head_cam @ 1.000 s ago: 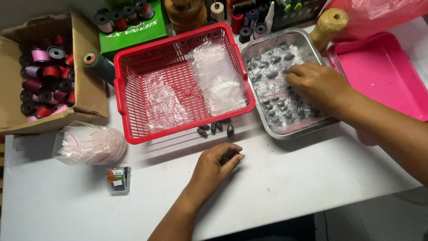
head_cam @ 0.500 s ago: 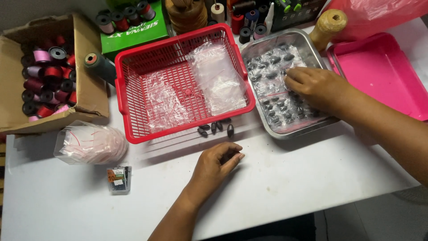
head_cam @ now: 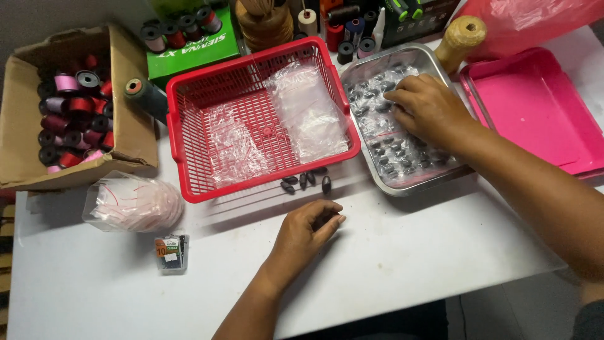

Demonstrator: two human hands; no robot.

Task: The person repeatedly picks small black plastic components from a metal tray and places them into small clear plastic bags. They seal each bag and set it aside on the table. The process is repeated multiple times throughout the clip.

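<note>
Right hand is down in the steel tray, palm down, fingers bent & spread over the small dark oval pieces that lie among clear plastic in there. Fingertips touch the pieces near the tray's far end; can't tell if anything is pinched under them.

Left hand rests on the white desk just in front of the red basket, loosely curled, thumb against the fingers. Looks like it may cup sth small and dark, but the fingers hide it, so not sure.

Btwn left hand & basket: a few loose dark pieces on the desk, right beside the basket's near rim, apart from the hand.

Basket is a red plastic mesh one w/ two clear plastic bags lying flat inside. It touches or nearly touches the tray's left edge.

Right of the tray: pink tray, w/ a pink plastic bag behind it. A tan thread cone stands at the steel tray's far right corner.

Left side: cardboard box full of red, pink & dark spools; a dark green spool lies btwn box & basket. In front of the box, a stack of small clear bags w/ red strips, and near it a small packet. Far edge of desk: green box w/ more spools on top, plus other spools beside it.
</note>
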